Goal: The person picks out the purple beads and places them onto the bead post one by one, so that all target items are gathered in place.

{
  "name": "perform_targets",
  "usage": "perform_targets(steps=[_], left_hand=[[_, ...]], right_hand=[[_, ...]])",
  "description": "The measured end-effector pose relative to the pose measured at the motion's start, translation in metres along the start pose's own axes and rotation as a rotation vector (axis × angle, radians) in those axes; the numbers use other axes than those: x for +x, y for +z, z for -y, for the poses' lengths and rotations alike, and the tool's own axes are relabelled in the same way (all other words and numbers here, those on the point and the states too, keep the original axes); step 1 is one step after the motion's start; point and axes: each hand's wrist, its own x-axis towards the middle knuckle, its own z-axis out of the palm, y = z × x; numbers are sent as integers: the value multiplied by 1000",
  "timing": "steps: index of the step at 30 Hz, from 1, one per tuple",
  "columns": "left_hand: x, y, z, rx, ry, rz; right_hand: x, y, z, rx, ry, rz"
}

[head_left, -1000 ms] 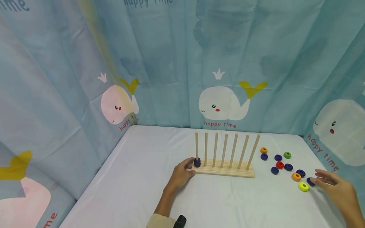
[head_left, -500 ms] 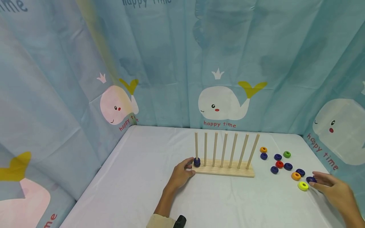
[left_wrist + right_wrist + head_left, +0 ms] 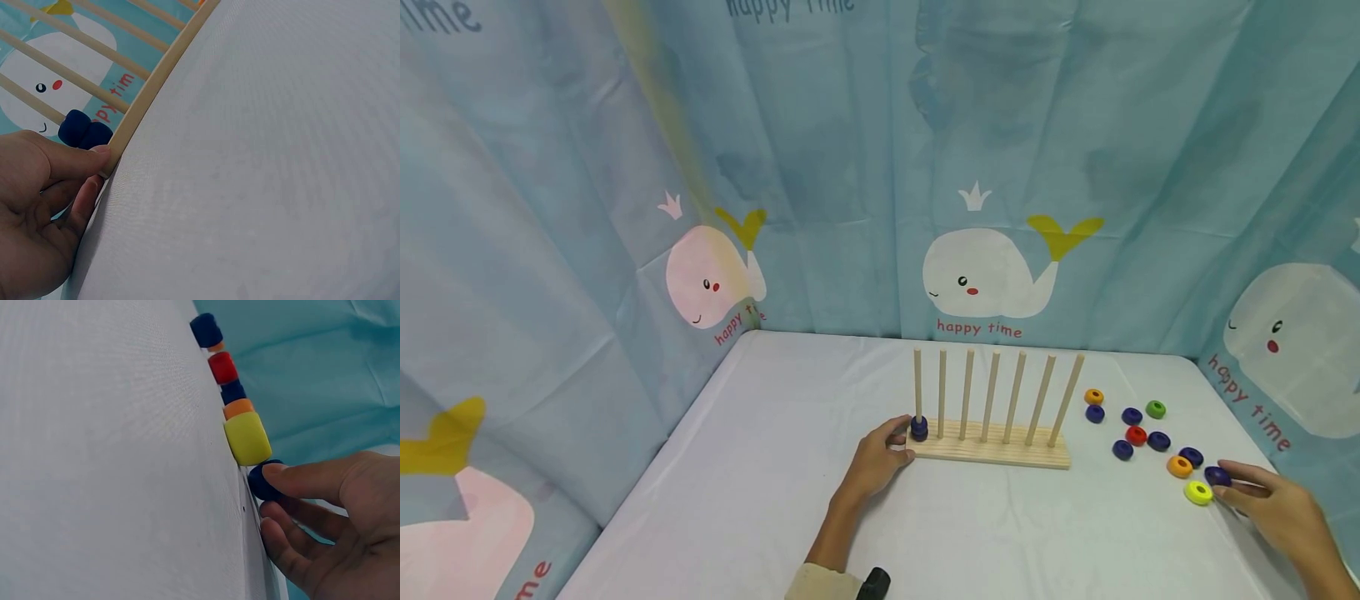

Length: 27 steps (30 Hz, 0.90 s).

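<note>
A wooden peg rack (image 3: 992, 454) with several upright pegs stands mid-table. My left hand (image 3: 874, 460) grips its left end, thumb at the front edge of the base in the left wrist view. Two dark blue beads (image 3: 919, 429) are stacked on the leftmost peg; the other pegs carry nothing. At the right, my right hand (image 3: 1277, 506) pinches a dark blue bead (image 3: 264, 481) between thumb and fingers, low over the white cloth. Just beside that bead lies a yellow bead (image 3: 1198, 493), and an orange bead (image 3: 1180, 466) is a little farther off.
Loose beads lie scattered right of the rack: several dark blue, a red bead (image 3: 1137, 436), a green bead (image 3: 1156, 409) and another orange bead (image 3: 1094, 397). A white cloth (image 3: 775, 467) covers the table. A blue whale-print curtain (image 3: 850, 167) hangs behind and along the sides.
My right hand has closed in from the right, and its fingers have taken hold of the dark blue bead. The left hand and the rack have stayed put.
</note>
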Motion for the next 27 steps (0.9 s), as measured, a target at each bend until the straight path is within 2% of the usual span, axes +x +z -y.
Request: perform_targets(steps=[7,14,18,27], left_hand=[[0,0,0,0,7,-1],[0,0,0,6,3,-6],[0,-1,1,9,9,-4],[1,-1,1,11,10,-3]], right_hand=[[-8,-3,10,7,12,17],[-10,-5,12,-35,-37,-11],[-11,-5,13,-20,-47,-18],[-14,-6,22,26,-6,-7]])
